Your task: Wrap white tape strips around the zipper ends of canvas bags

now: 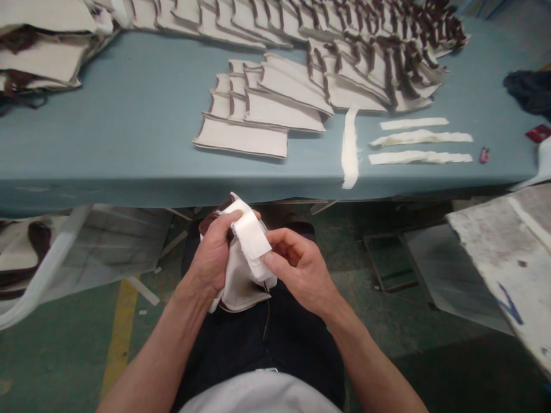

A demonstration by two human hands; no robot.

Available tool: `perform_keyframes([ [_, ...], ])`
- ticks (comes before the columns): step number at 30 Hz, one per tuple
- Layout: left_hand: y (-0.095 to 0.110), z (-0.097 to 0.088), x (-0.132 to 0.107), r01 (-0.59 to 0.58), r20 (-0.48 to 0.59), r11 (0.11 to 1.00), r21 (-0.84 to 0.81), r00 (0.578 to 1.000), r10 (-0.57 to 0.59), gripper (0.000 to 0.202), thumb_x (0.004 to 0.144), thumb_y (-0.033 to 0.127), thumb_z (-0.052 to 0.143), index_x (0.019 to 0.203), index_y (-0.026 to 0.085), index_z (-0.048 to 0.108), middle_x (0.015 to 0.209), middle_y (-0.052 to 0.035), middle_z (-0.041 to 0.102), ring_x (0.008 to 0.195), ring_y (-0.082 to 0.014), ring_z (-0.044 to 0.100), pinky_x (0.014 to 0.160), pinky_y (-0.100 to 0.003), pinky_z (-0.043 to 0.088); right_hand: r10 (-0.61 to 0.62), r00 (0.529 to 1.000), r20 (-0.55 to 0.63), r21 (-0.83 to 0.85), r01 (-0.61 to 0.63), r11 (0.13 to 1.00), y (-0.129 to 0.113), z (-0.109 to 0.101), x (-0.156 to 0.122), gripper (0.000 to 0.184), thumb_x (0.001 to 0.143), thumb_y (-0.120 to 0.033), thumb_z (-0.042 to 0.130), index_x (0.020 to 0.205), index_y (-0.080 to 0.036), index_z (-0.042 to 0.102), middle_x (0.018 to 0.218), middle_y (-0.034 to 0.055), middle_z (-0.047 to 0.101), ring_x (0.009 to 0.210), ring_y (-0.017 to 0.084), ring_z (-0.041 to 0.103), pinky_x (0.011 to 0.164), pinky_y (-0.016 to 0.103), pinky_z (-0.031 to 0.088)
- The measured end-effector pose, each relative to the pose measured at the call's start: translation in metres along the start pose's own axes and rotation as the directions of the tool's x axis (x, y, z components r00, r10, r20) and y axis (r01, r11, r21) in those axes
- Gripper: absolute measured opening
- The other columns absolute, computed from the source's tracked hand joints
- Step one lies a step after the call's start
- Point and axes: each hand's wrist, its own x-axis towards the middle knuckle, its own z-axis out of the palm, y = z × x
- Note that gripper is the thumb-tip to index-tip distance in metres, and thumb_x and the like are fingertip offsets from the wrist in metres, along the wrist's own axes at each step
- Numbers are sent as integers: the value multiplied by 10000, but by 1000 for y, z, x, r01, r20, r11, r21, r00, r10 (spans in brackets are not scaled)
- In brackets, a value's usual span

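Over my lap I hold a cream fabric piece with brown edging, like those on the table. My left hand is closed around its upper part, with the thumb pressing a white strip against it. The strip runs down toward my right hand, whose thumb and forefinger pinch its lower end. A thin dark thread hangs below the fabric piece. The fingers of my left hand are partly hidden behind the fabric.
On the blue-green table lie overlapping rows of cream pieces. To their right are several white strips and a small pink object. A white plastic bin stands at left, a worn white board at right.
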Motion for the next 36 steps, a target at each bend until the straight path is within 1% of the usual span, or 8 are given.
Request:
perform_keyframes([
  [4,-1,-1,0,-34,3,999,35,999,34,267,626,403,748,754,173,704,571,15,684,518,-166,621,522,-262,524,-50,991,-121,-169,29,985,6,5,1,177,868,-328,715,991,-204,684,833,-3,689,672,128,589,605,260,468],
  [8,-2,-3,2,-48,38,997,68,998,46,294,641,425,756,788,175,707,589,6,682,647,-226,699,586,-287,552,-236,940,-249,-396,123,910,14,4,2,363,811,-248,743,1155,-238,629,864,-26,711,659,127,604,630,267,503],
  [12,-2,-5,3,-35,57,995,98,998,30,300,647,418,764,799,163,722,624,-15,708,628,-227,691,562,-290,525,-466,881,-78,-556,349,755,18,-5,6,472,866,-169,678,1321,-265,595,926,-15,739,719,142,655,709,285,544],
  [15,-1,-7,4,-41,87,992,119,996,31,264,641,386,777,756,156,718,654,-23,722,574,-197,653,547,-287,505,-553,826,108,-600,498,626,13,-13,13,285,923,-125,617,1168,-248,695,870,-1,733,725,147,663,694,280,530],
  [21,-1,-11,8,-63,94,989,131,994,50,199,670,315,813,693,162,687,582,15,662,495,-150,574,502,-265,451,-658,737,151,-716,541,441,-4,-17,24,166,923,-153,649,945,-253,779,908,55,719,865,213,669,771,352,532],
  [27,-2,-7,4,-59,112,994,92,993,48,370,714,499,858,710,179,673,578,8,656,502,-156,589,495,-267,461,-634,755,165,-557,602,572,-13,-17,28,128,937,-175,645,853,-237,721,891,51,745,838,193,676,766,352,537],
  [32,-2,-9,-6,-41,175,997,72,984,28,646,626,793,836,610,194,594,478,11,557,448,-144,538,441,-252,411,-533,845,-36,-471,456,755,-11,-14,25,104,916,-200,630,831,-223,688,806,20,744,701,148,654,623,279,507],
  [36,1,-13,-12,34,322,979,201,942,-99,778,522,933,760,540,187,538,491,14,514,405,-88,415,393,-221,331,-507,849,-148,-471,390,791,-12,-12,22,88,889,-203,636,895,-225,721,792,10,778,661,144,683,618,266,546],
])
